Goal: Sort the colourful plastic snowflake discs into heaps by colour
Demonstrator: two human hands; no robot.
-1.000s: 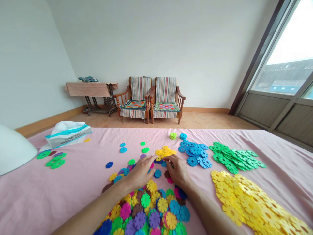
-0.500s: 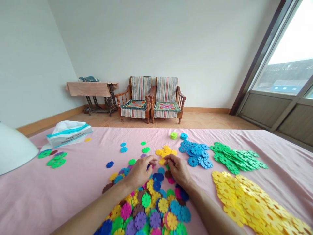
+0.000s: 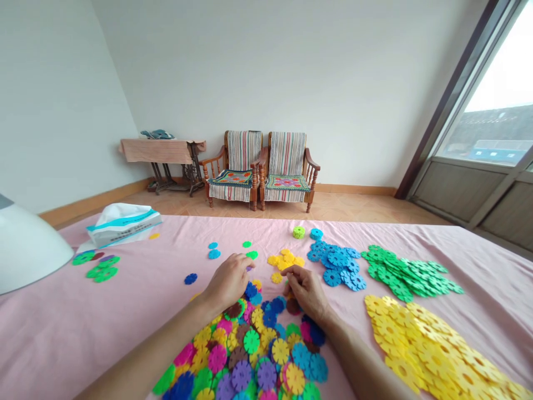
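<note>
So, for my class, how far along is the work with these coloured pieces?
Looks done: the large yellow pile, green pile and blue pile, each one colour. In hand: the left hand and right hand are at the mixed heap; whether either grips a piece is unclear. Left: that heap, its many colours together.

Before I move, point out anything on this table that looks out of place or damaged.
One mild oddity: a lone yellow disc lies beside the tissue pack, across the table from the big yellow pile. It looks like a stray, though it may be there on purpose. I see no obvious damage.
</note>
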